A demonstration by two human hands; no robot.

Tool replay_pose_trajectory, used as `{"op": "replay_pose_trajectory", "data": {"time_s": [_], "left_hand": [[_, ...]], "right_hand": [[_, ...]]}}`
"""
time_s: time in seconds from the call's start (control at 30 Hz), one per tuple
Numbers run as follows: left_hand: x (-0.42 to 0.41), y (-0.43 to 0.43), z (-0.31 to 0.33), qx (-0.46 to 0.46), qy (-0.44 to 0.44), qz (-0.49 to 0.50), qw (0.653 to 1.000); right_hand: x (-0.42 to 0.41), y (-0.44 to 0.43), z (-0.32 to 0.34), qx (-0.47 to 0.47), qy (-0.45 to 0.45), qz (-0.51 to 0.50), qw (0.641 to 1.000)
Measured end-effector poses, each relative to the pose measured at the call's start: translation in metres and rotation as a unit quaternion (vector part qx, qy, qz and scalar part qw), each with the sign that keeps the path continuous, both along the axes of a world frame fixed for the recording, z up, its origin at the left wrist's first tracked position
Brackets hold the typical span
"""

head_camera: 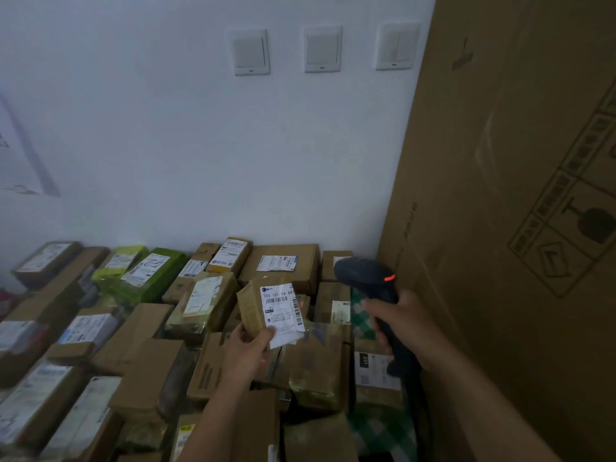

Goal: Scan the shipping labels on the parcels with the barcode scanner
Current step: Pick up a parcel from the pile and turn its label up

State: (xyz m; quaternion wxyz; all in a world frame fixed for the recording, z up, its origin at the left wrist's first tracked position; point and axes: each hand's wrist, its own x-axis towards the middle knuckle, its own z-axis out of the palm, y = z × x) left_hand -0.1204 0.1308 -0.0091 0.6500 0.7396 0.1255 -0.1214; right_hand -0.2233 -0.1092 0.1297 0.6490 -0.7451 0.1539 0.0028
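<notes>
My left hand grips a small brown parcel by its lower end and holds it upright above the pile. Its white shipping label with barcodes faces me. My right hand is wrapped around the handle of a black barcode scanner, just right of the parcel. The scanner's head sits level with the label, and a small orange-red light glows on its top. Several other labelled parcels lie packed together below both hands.
A tall cardboard carton stands close on the right, almost touching my right arm. A white wall with three switches rises behind the pile. Green-wrapped parcels lie at the back left. A green checked cloth shows under the parcels.
</notes>
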Motion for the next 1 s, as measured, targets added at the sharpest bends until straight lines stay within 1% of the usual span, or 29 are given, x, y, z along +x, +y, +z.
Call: {"op": "replay_pose_trajectory", "data": {"time_s": [0.1,0.23,0.4,0.47,0.57,0.63,0.67,0.73,0.77,0.8,0.87,0.93,1.0], "left_hand": [[0.014,-0.012,0.000,0.008,0.024,0.012,1.000],[0.051,-0.030,-0.002,0.038,0.052,0.027,0.998],[0.097,-0.043,-0.024,0.070,0.049,0.022,0.996],[0.107,-0.044,-0.033,0.109,0.031,0.014,0.993],[0.119,-0.046,-0.043,0.225,-0.019,-0.017,0.974],[0.124,-0.051,-0.044,0.272,-0.089,-0.052,0.957],[0.127,-0.056,-0.044,0.302,-0.124,-0.061,0.943],[0.132,-0.069,-0.041,0.395,-0.182,-0.057,0.899],[0.134,-0.079,-0.036,0.414,-0.202,-0.049,0.886],[0.138,-0.091,-0.029,0.405,-0.219,-0.055,0.886],[0.147,-0.119,-0.023,0.357,-0.236,-0.103,0.898],[0.160,-0.149,-0.028,0.316,-0.234,-0.159,0.906],[0.174,-0.180,-0.038,0.280,-0.208,-0.202,0.915]], "right_hand": [[0.028,-0.010,-0.002,0.012,-0.010,-0.033,0.999],[0.064,-0.017,-0.015,0.025,0.000,-0.034,0.999],[0.102,-0.022,-0.050,0.001,0.020,-0.023,1.000],[0.111,-0.025,-0.063,-0.006,0.034,-0.021,0.999],[0.123,-0.030,-0.077,-0.006,0.050,-0.030,0.998],[0.132,-0.035,-0.084,-0.003,0.054,-0.047,0.997],[0.135,-0.037,-0.088,0.002,0.054,-0.058,0.997],[0.142,-0.043,-0.094,0.011,0.058,-0.077,0.995],[0.145,-0.047,-0.097,0.017,0.061,-0.088,0.994],[0.148,-0.052,-0.100,0.024,0.063,-0.102,0.992],[0.154,-0.063,-0.107,0.041,0.067,-0.138,0.987],[0.161,-0.076,-0.113,0.040,0.076,-0.168,0.982],[0.167,-0.089,-0.122,0.039,0.076,-0.198,0.976]]}}
